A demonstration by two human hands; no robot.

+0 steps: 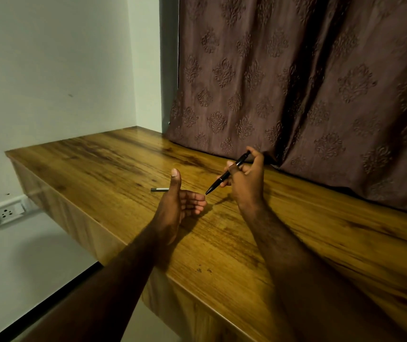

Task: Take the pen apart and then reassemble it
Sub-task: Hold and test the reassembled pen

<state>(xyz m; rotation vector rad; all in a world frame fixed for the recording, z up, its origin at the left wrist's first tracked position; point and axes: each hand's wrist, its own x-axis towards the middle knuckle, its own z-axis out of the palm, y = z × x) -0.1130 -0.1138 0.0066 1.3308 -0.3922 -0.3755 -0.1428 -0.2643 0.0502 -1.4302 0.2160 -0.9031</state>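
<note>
**Black Pen Pinched in the Right Hand**

Pinched the black pen point(218, 181) in the right hand point(246, 183), with thumb and fingers curled round the middle of the body. Held up above the wooden table point(98, 164), not touching the wood. Pointed the tip down and to the left, just beside the fingertips of the left hand point(180, 203). Pointed the top end up toward the brown curtain point(296, 95).

Held nothing in the left hand: thumb straight up, fingers loosely bent, palm turned toward the pen.

Saw a small grey stick point(159, 190) lying flat on the table, just behind the left thumb. Could not tell whether part of the pen or not.

Looked whole, with tip and top both on. Looked thin, light and hard, maybe plastic or metal. Looked smooth too, so likely slippery and quick to roll away on the table. Probably hid tiny bits inside, like a spring and an ink tube, easy to drop and lose.

Best to grip the front part near the tip with one hand and the back part with the other, then twist gently. Best not to bend or squeeze hard. Best to work low over the table, to catch small bits.
</note>
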